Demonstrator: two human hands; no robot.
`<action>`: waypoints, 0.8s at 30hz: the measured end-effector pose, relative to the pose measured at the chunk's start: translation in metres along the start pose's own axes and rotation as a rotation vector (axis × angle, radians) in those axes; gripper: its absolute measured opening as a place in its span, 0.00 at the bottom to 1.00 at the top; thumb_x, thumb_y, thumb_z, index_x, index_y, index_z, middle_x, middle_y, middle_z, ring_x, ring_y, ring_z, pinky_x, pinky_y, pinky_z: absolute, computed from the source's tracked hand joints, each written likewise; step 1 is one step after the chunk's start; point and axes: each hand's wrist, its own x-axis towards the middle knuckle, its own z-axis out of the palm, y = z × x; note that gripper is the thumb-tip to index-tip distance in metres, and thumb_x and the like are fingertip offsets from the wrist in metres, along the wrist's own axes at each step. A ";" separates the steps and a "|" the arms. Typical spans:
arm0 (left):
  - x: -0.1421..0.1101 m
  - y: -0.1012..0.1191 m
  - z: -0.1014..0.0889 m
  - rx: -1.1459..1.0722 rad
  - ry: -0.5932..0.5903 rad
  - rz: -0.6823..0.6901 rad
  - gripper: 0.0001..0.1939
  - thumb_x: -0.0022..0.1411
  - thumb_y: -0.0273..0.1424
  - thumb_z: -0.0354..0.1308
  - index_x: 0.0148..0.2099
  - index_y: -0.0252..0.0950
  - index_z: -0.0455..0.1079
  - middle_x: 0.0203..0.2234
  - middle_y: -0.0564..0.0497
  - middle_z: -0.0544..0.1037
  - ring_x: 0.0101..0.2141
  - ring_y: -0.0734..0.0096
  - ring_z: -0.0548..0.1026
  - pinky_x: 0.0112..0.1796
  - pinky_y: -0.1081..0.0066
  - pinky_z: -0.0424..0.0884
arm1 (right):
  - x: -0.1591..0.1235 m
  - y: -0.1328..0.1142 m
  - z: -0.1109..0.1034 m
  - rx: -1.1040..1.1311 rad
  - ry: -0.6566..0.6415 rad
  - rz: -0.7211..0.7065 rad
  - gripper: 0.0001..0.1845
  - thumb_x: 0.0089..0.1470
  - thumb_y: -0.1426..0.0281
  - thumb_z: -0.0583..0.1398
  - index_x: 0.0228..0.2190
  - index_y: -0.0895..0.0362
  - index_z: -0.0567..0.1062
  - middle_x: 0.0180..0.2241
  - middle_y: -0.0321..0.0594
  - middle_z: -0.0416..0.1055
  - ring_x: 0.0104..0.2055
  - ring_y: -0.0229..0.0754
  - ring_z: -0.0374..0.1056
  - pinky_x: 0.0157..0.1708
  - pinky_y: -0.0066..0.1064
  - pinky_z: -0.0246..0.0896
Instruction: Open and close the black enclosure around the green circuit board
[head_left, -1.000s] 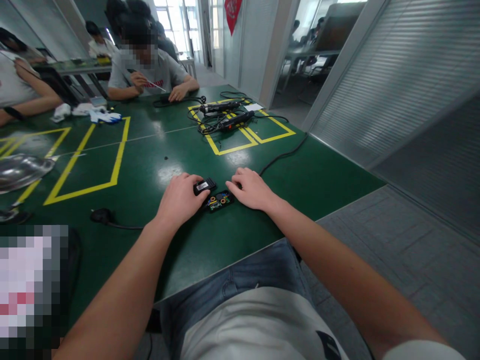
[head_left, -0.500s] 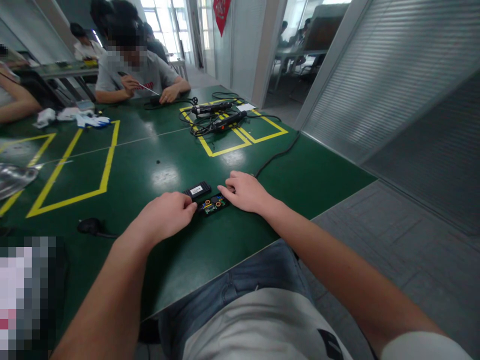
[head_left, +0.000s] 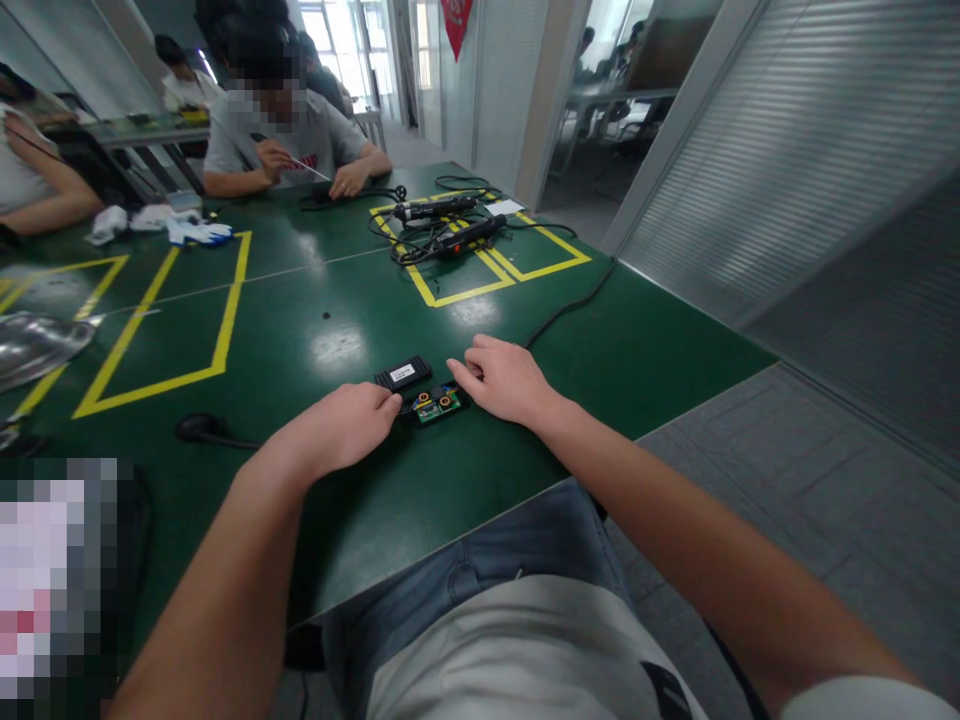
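Observation:
A small black case (head_left: 403, 374) with a white label lies on the green table (head_left: 315, 300). Just in front of it sits an open black tray holding a green circuit board (head_left: 437, 404) with orange and yellow parts. My left hand (head_left: 341, 427) rests on the table at the board's left end, its fingers curled under and its fingertips touching the tray's edge. My right hand (head_left: 504, 381) lies at the board's right end, fingers bent, index finger pressing on the tray's corner.
Yellow tape boxes mark the table. Two black power tools with tangled cables (head_left: 448, 222) lie at the back. A black cable (head_left: 570, 305) runs off the right edge. A black plug (head_left: 196, 428) and metal bowl (head_left: 34, 345) are left. A person (head_left: 281, 130) works opposite; gloves (head_left: 191, 231) lie nearby.
My left hand has drawn back off the black case toward me and now rests by the board's left end. The right hand has stayed at the board's right end.

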 end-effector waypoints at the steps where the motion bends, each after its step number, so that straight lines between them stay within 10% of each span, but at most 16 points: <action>1: -0.001 0.000 -0.001 -0.002 0.007 0.007 0.26 0.75 0.41 0.41 0.33 0.40 0.77 0.33 0.40 0.87 0.34 0.53 0.85 0.40 0.61 0.77 | 0.000 0.000 0.000 0.004 0.001 -0.001 0.26 0.78 0.57 0.56 0.28 0.54 0.77 0.36 0.42 0.72 0.34 0.44 0.66 0.34 0.38 0.50; 18: -0.010 0.011 -0.002 0.179 0.035 -0.100 0.24 0.75 0.46 0.46 0.41 0.42 0.81 0.38 0.39 0.87 0.40 0.41 0.85 0.40 0.55 0.76 | 0.003 0.002 0.005 0.020 -0.002 0.002 0.22 0.73 0.61 0.60 0.26 0.53 0.73 0.34 0.42 0.73 0.36 0.46 0.67 0.37 0.39 0.53; 24: -0.012 0.019 -0.003 0.190 0.314 -0.061 0.16 0.72 0.43 0.56 0.46 0.40 0.82 0.43 0.38 0.83 0.47 0.37 0.83 0.43 0.52 0.78 | 0.004 0.004 0.005 0.009 0.014 -0.020 0.19 0.71 0.62 0.61 0.26 0.53 0.69 0.34 0.43 0.75 0.42 0.50 0.69 0.42 0.40 0.53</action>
